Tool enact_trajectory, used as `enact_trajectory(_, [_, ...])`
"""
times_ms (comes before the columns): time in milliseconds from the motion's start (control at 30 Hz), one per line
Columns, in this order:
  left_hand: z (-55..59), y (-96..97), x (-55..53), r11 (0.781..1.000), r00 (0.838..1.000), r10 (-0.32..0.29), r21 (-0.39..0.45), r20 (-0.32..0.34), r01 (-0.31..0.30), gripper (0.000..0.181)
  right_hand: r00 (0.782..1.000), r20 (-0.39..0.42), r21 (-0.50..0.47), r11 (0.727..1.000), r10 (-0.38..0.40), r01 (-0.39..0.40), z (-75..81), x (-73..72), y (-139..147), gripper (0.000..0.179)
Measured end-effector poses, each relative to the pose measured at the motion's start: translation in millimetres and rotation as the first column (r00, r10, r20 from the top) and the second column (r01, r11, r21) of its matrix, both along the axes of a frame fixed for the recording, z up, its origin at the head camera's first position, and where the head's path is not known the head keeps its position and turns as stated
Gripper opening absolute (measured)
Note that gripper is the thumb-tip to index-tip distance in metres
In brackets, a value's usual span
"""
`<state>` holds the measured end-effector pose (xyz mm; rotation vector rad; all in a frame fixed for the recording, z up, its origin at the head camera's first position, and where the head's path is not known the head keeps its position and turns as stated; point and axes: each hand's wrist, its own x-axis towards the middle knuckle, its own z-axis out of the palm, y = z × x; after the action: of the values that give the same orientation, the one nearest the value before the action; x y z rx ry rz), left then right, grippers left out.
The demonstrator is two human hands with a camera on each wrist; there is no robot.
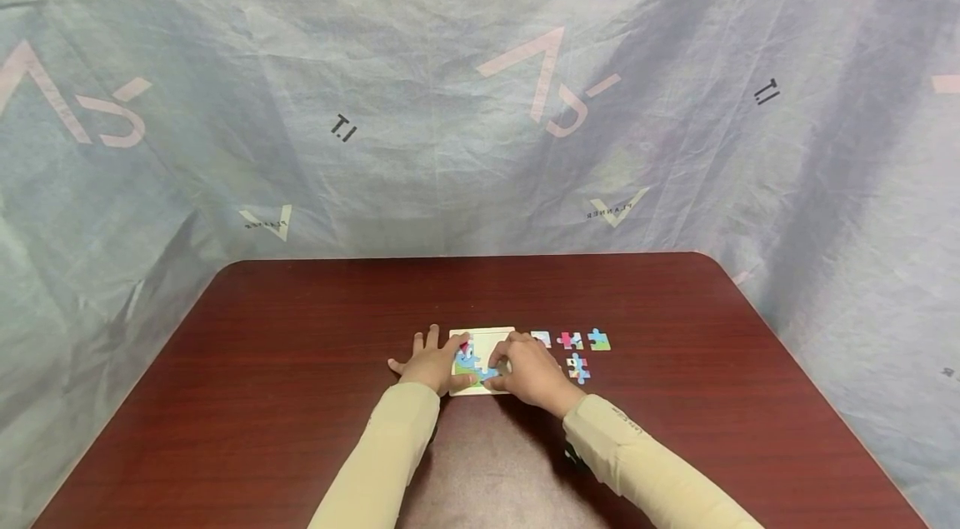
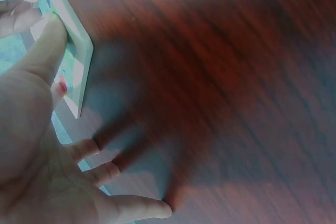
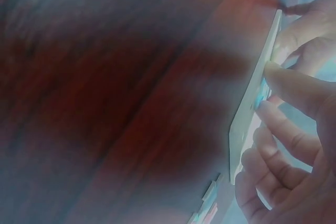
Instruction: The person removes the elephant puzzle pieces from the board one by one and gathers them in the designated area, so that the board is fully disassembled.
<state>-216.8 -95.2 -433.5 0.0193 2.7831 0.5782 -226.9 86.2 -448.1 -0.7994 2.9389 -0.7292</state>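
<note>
A shallow puzzle board (image 1: 492, 339) with a pale frame lies on the table, partly filled with blue, green and red picture pieces along its left and near sides. Spread fingers mark my left hand (image 1: 426, 367), whose thumb presses on the board's near left part; the thumb also shows on the board in the left wrist view. On the near right of the board, my right hand (image 1: 534, 372) pinches a blue puzzle piece (image 3: 260, 95) between thumb and index finger, low against the board. Its other fingers are curled, and most of that piece is hidden.
Loose puzzle pieces lie right of the board: a pale one (image 1: 541, 338), a pink one (image 1: 571, 341), a blue-green one (image 1: 598, 339) and a multicoloured one (image 1: 578, 368) nearer. The dark red table (image 1: 300, 329) ends before a grey cloth backdrop (image 1: 435, 96).
</note>
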Motion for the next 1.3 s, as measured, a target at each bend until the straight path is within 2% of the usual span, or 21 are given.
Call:
enact_trajectory(333, [5.1, 1.6, 3.3, 1.0, 1.0, -0.005, -0.003, -0.006, 0.005, 0.071, 1.0, 0.004, -0.004, 1.0, 0.009, -0.009, 0.5, -1.0, -0.2, 0.021])
enact_trajectory(733, [10.0, 3.1, 5.6, 1.0, 1.0, -0.007, -0.012, 0.003, 0.007, 0.07, 0.996, 0.084, 0.016, 1.0, 0.001, -0.002, 5.1, -2.0, -0.4, 0.022])
enact_trajectory(1000, [2.8, 1.9, 1.3, 1.0, 1.0, 0.0, -0.015, 0.001, 0.0, 0.07, 0.997, 0.072, 0.007, 1.0, 0.007, -0.007, 3.5, -3.7, -0.3, 0.022])
enact_trajectory(1300, [2.3, 1.5, 1.2, 1.0, 1.0, -0.003, -0.015, 0.002, 0.003, 0.071, 0.997, 0.076, -0.004, 1.0, 0.002, -0.002, 5.5, -3.3, 0.1, 0.023])
